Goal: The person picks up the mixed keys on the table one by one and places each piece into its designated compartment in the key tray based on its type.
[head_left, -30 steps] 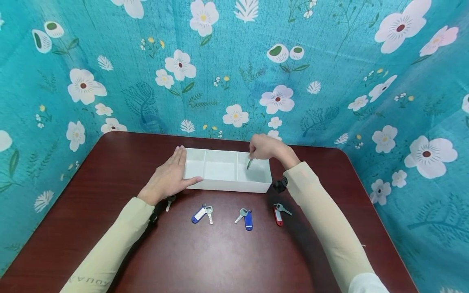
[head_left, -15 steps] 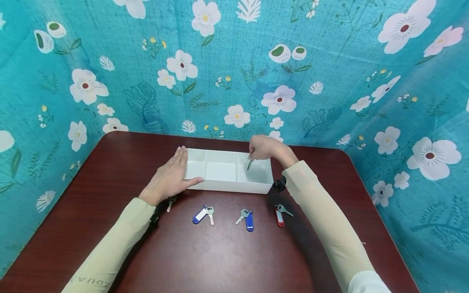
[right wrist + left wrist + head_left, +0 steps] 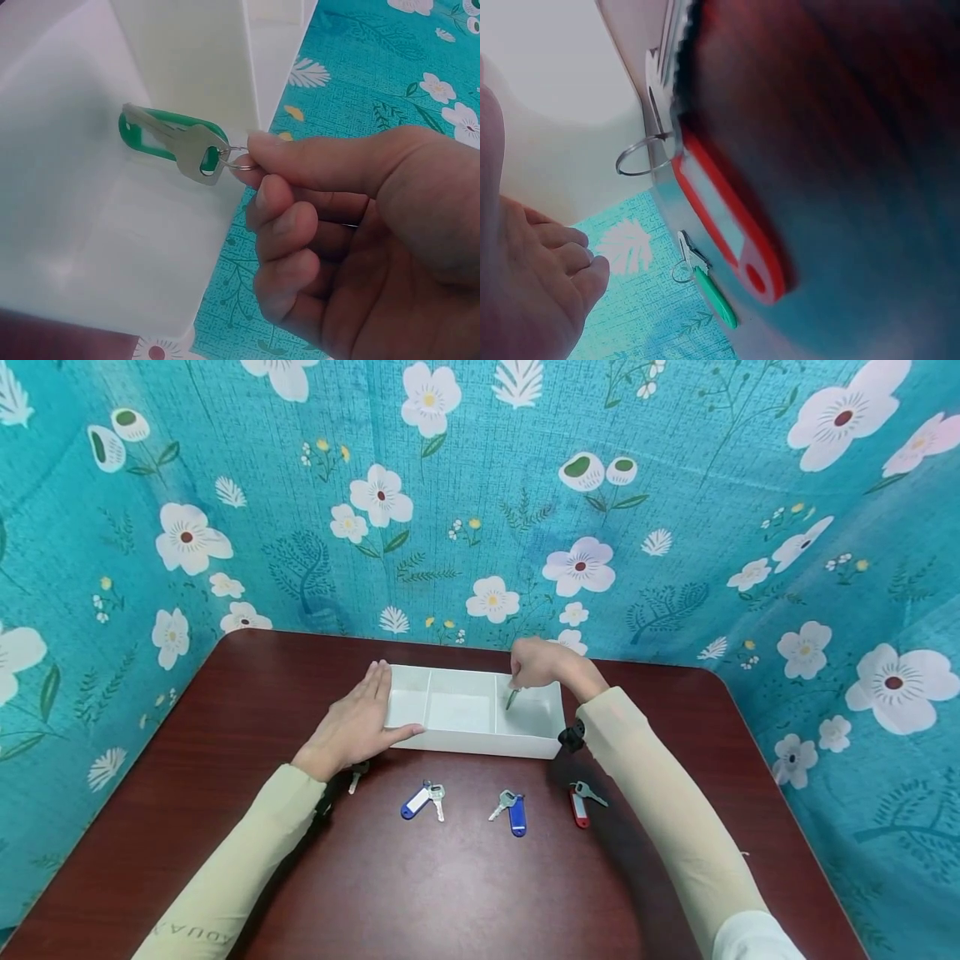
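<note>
1. Right hand (image 3: 536,662): above the right-hand compartment, arched over from the right, wrist bent, knuckles uppermost. Thumb and index finger pinch a small metal ring (image 3: 238,166); the remaining fingers are curled in toward the palm.
2. Key with green tag (image 3: 196,150): hanging tilted from that ring, inside the right-hand compartment near the divider. Whether its lower end touches the floor, cannot tell.
3. Left hand (image 3: 358,718): laid at the left end of the tray, back of hand upward. Fingers straight and side by side, directed toward the far edge; thumb spread along the near wall. Grasping nothing.
4. Tray (image 3: 487,743): white, three compartments in a row, set lengthwise across the surface (image 3: 450,893).
5. Forearms: both in beige sleeves (image 3: 660,785), slanting inward from the lower corners; the right crosses beside the tray's right end.
6. Blue-tagged keys, two: left one (image 3: 422,800), right one (image 3: 510,812), lying apart before the tray.
7. Red-tagged key (image 3: 585,802): on the surface, near the right sleeve.
8. Second red-tagged key (image 3: 727,217): on the surface near the left wrist.
9. Another green-tagged key (image 3: 714,296): beyond item 8 in the left wrist view.
10. Floral curtain (image 3: 450,485): turquoise, behind the surface.
</note>
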Available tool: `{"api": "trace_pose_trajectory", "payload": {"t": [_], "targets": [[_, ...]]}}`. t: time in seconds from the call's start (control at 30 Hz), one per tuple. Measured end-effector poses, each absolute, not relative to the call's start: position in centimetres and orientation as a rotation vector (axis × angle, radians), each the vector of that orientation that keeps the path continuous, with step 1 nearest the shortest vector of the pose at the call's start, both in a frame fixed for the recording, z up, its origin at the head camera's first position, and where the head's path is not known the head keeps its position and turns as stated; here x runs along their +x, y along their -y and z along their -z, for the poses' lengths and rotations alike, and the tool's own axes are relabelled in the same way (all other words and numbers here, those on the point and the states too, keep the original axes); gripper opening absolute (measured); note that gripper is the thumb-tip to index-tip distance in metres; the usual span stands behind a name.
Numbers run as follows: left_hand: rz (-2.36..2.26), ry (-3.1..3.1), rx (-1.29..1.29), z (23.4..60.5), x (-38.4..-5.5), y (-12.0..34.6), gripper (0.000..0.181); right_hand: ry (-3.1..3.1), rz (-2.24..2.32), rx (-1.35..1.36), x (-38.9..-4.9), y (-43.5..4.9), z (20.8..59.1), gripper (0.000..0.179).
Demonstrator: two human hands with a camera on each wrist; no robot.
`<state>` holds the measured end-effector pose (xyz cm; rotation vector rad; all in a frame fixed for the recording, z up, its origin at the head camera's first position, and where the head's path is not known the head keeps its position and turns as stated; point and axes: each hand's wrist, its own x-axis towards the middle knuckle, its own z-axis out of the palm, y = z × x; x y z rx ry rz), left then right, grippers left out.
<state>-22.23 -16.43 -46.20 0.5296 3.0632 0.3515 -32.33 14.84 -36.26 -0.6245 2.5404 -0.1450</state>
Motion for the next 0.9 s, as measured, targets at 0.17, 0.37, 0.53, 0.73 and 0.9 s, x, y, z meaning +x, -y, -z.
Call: {"api": "trace_pose_trajectory", "payload": {"t": [0.17, 0.37, 0.53, 0.73, 0.9], "targets": [[-0.359, -3.06, 0.528, 46.32, -22.25, 16.42, 0.128, -2.537, 0.131, -0.594, -32.41, -14.85, 36.55, 0.027], [-0.349, -3.074, 0.533, 46.53, -22.31, 16.44, 0.127, -2.527, 0.144, -0.571, -32.48, -14.8, 36.65, 0.044], [-0.358, -3.07, 0.543, 46.56, -22.35, 16.43, 0.127, -2.52, 0.155, -0.556, -32.45, -14.72, 36.84, 0.047], [-0.35, -3.07, 0.542, 46.45, -22.34, 16.37, 0.126, -2.534, 0.179, -0.59, -32.38, -14.74, 37.04, 0.041], [-0.344, -3.066, 0.538, 46.53, -22.4, 16.47, 0.126, -2.56, 0.186, -0.597, -32.44, -14.86, 37.03, 0.025]]}}
